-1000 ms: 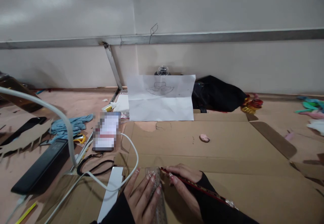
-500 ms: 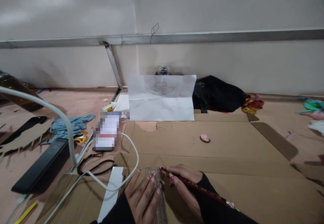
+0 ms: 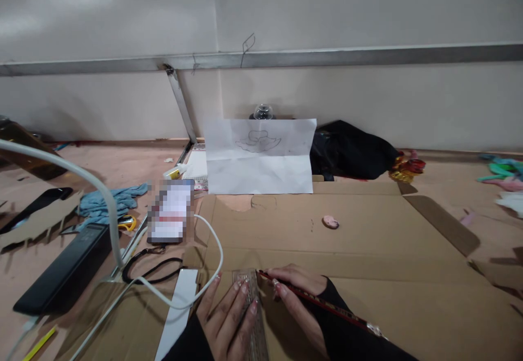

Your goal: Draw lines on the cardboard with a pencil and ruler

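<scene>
Spread flat, my left hand [image 3: 226, 314] presses a clear ruler [image 3: 257, 334] down on a brown cardboard sheet [image 3: 368, 306]. My right hand [image 3: 300, 295] pinches a dark red pencil [image 3: 322, 302]. Its tip meets the ruler's far right corner, and its back end slants over my right sleeve. Farther back on the cardboard lies a small pinkish eraser-like lump [image 3: 330, 221] with dark smudges. Beyond the cardboard, a creased white paper [image 3: 261, 173] with a pencil drawing stands propped up. Part of the ruler is hidden under my left fingers.
On the left lie a phone [image 3: 171, 211] with a white cable [image 3: 216, 236], a black power bank [image 3: 67, 268], a blue cloth [image 3: 110, 203] and a yellow-handled tool [image 3: 127, 222]. A white strip [image 3: 180, 301] sits beside my left hand. Black fabric [image 3: 351, 151] lies by the wall.
The view has shifted slightly. My left hand and the ruler sit a touch farther left, while the pencil tip stays at the ruler's far corner.
</scene>
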A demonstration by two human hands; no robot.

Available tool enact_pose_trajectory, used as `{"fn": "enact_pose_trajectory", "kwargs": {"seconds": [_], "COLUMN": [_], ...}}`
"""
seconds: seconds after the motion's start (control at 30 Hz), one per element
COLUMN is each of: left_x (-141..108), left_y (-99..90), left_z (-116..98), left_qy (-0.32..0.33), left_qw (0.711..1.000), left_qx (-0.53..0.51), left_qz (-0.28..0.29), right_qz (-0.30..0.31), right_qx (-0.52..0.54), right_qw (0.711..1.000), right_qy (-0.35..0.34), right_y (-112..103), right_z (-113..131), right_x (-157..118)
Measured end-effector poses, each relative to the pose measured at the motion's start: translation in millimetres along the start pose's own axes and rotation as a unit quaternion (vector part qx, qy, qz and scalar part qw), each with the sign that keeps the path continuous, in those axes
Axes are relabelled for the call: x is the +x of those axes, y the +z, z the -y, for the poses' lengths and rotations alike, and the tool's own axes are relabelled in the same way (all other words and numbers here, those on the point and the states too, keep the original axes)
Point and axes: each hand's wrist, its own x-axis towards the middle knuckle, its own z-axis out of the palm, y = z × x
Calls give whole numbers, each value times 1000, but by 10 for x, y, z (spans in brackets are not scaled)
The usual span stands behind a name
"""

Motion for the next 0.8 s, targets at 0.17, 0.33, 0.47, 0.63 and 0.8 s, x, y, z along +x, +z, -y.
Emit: {"fn": "enact_pose_trajectory", "kwargs": {"seconds": [0.17, 0.33, 0.47, 0.63, 0.8], "left_x": [35, 70, 22, -8, 1], "left_y": [-156, -293, -185, -97, -104], "left_z": [87, 155, 116, 63, 62], "left_qy": [66, 120, 75, 50, 46], "left_qw": [990, 964, 986, 992, 993], "left_qx": [18, 38, 14, -1, -5], "left_qz": [126, 236, 149, 117, 107], "right_qz": [-7, -18, -1, 7, 2], "right_qx": [12, 3, 2, -10, 11], "right_qw": [1000, 1000, 1000, 1000, 1000], "right_qy": [-3, -2, -10, -15, -15], "right_y": [13, 36, 29, 23, 36], "right_z": [-13, -27, -40, -72, -70], "right_x": [-21, -35, -22, -24, -42]}}
